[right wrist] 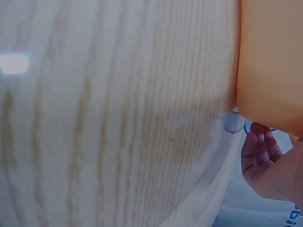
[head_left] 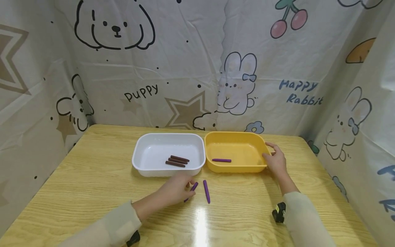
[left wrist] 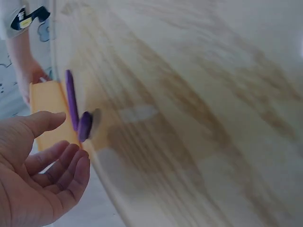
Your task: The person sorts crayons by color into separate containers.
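My left hand (head_left: 175, 189) is just in front of the white tray, thumb and fingers parted around a purple crayon (left wrist: 85, 126) on the table. A gap shows between the fingertips and that crayon in the left wrist view. To its right lies a second purple crayon (head_left: 206, 191). My right hand (head_left: 276, 162) holds the right end of the yellow tray (head_left: 236, 169), thumb over the rim and fingers against the outer wall. Inside that tray is one purple crayon (head_left: 221, 160). Three brown crayons (head_left: 176, 161) lie in the white tray (head_left: 168, 172).
Both trays stand side by side towards the back of the wooden table (head_left: 92, 178). A printed cloth (head_left: 185, 68) hangs behind the table and along its sides. Glare (head_left: 201, 226) shines on the tabletop near the front.
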Motion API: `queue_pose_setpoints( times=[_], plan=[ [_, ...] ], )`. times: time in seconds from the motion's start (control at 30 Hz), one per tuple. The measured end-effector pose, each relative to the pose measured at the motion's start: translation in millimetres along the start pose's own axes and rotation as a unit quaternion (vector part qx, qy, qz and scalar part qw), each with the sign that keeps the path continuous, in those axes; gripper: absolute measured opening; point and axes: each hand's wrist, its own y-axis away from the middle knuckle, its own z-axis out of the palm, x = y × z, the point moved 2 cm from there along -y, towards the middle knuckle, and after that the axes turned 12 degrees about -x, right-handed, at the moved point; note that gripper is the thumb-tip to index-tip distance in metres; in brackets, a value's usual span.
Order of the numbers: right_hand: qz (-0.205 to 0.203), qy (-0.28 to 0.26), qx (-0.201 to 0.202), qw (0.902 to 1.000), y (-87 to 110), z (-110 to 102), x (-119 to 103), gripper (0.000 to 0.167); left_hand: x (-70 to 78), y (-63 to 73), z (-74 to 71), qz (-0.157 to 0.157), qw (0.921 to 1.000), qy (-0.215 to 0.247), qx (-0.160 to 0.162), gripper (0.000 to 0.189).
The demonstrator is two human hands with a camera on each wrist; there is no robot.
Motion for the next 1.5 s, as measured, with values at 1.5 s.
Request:
queue_pose_setpoints(
  times=[1.5],
  plan=[
    [0.007, 0.002, -0.003, 1.0000, -1.8, 1, 3, 0.051, 56.3, -75.5, -72.0, 0.038, 0.9910, -0.128, -0.001, 0.018]
  ],
)
